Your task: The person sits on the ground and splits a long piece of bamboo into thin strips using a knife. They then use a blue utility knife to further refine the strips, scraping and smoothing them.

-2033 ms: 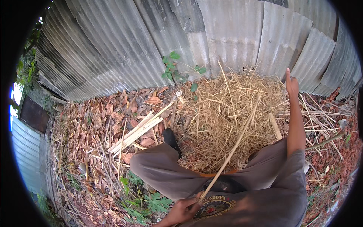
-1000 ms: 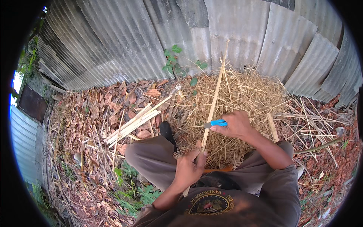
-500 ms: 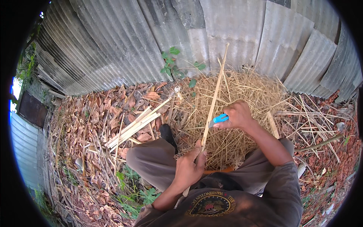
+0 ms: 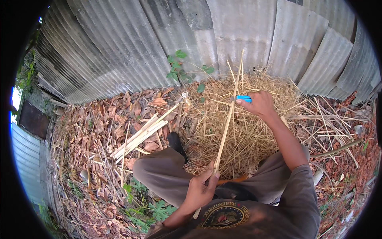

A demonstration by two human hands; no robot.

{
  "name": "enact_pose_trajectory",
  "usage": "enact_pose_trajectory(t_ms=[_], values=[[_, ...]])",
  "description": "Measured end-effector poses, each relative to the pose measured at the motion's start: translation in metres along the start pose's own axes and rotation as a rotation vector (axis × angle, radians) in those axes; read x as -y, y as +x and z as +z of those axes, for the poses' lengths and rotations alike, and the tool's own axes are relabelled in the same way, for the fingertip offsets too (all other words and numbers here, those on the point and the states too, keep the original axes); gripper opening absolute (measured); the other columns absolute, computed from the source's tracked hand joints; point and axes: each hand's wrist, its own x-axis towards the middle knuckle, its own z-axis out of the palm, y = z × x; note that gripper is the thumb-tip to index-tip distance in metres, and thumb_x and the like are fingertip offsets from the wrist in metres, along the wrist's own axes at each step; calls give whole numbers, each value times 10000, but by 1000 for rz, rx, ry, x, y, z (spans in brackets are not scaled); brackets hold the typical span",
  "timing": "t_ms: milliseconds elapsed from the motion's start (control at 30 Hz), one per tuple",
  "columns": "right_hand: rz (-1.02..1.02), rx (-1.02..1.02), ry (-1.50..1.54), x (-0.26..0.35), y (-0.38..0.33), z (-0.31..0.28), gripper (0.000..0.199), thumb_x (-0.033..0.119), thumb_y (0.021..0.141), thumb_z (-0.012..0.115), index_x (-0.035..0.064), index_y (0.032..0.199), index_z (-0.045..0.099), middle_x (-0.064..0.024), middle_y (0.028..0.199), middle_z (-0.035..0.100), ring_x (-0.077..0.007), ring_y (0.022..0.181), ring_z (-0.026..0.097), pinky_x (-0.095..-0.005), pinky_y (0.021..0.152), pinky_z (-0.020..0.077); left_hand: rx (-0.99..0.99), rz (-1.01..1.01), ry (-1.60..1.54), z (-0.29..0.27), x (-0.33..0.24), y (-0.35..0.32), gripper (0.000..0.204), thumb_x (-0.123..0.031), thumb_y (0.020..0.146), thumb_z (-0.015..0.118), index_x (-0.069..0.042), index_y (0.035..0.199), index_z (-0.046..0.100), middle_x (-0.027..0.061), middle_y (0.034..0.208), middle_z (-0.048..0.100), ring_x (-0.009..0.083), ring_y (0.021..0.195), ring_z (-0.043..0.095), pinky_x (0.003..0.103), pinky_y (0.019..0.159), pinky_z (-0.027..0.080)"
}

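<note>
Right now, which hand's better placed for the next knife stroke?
Likely right. The right hand holds the blue knife at the pale strip, toward its far end; the left hand grips that strip lower down.

Smooth plastic is seen on the knife [image 4: 244,98], matt wood on the stick [image 4: 225,135], dull corrugated metal on the wall [image 4: 242,36].

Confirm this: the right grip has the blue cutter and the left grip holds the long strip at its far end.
Wrong end: in the head view, the left grip holds the long strip towards its near end, not the far one. The right grip does have the blue cutter.
</note>
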Motion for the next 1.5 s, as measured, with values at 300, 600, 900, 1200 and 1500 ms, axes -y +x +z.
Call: enact_pose_trajectory(t_ms=[300,600,900,1200,1500], values=[[399,75,-132,-73,25,1,820,815,819,345,82,693,690,-88,531,578,-291,587,639,-438,576,502,168,4,18,-15,11,-43,316,-145,956,579,2,1236,579,101,659,543,69,617,444,257,572,438],[655,-19,18,-123,14,-35,845,806,838,321,53,679,668,-118,555,584,-305,630,635,-450,619,488,126,-33,-100,-29,19,-72,327,-112,971,570,21,1270,556,-6,780,621,49,690,498,222,621,432],[-201,144,244,72,-52,-33,690,761,749,569,108,527,549,-63,456,505,-268,418,546,-401,459,448,181,-232,-759,-21,19,-7,250,-255,1032,445,-32,977,545,-9,620,449,69,504,405,220,492,340],[-284,49,188,72,-46,-21,716,801,708,571,126,472,537,-36,428,501,-231,375,530,-355,420,422,173,-232,-851,-6,1,15,429,-266,1032,421,-6,1374,426,-19,593,406,80,473,380,230,499,339],[76,92,-21,20,-15,-16,775,819,769,463,96,525,600,-51,411,491,-227,392,541,-364,400,417,193,-230,-605,5,5,3,297,-275,1037,434,-36,1127,587,-29,619,449,46,494,406,204,458,362]])
